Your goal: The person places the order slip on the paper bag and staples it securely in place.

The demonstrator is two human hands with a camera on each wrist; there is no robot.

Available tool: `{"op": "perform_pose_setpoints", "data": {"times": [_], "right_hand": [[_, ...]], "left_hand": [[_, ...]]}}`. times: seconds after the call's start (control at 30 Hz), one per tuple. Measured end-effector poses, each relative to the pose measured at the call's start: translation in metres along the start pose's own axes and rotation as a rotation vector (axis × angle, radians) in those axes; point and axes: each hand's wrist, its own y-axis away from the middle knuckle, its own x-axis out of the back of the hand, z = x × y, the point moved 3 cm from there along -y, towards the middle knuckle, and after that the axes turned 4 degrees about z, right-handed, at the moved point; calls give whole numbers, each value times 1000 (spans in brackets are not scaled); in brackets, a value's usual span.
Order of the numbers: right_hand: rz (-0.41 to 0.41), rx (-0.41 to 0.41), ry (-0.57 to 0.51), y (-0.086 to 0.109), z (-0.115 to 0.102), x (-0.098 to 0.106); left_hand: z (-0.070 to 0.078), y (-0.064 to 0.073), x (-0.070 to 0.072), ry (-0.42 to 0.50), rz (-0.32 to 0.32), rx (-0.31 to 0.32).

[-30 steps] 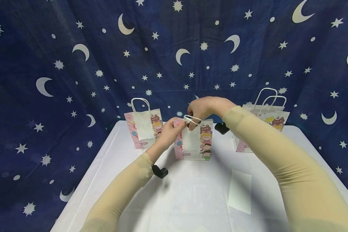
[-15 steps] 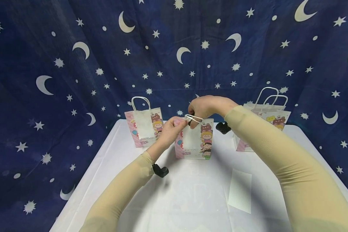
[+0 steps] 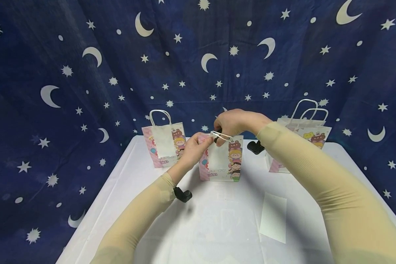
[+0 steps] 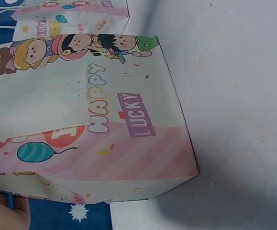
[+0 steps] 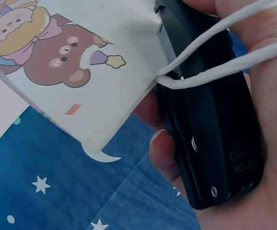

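A small cartoon-printed paper gift bag [image 3: 235, 165] stands upright at the table's middle, a blank white paper [image 3: 218, 159] covering part of its front. At its top left corner my left hand [image 3: 193, 149] pinches the bag's top edge; the fingers behind it are mostly hidden. My right hand [image 3: 232, 123] reaches over the top and grips a black stapler [image 5: 215, 134], whose jaws sit over the bag's top edge. White cord handles [image 5: 200, 81] cross the stapler in the right wrist view. Whether the stapler is pressed down I cannot tell.
A similar gift bag [image 3: 148, 143] stands at back left, with a white paper on its front. More bags [image 3: 316, 134] with raised handles stand at back right. A white paper slip [image 3: 273, 216] lies front right on the white-covered table [image 3: 217, 220]. A starry blue curtain [image 3: 184, 36] hangs behind.
Both hands stay at the bag's top edge. The right hand and stapler have barely shifted, and the head view has tilted slightly.
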Motion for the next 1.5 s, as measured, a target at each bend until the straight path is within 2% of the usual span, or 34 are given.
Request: {"op": "perform_pose_setpoints", "data": {"times": [0.67,1.03,1.23,1.5], "right_hand": [[12,18,23,2,-3,-1],[2,14,59,2,-9,-2],[18,49,93,4,-12,-4],[32,75,111,10,-14,-7]], "left_hand": [[3,2,0,-2,8,4],[3,2,1,-9,27,-44],[2,1,1,15,26,-62],[4,3,0,-3,11,-45]]}}
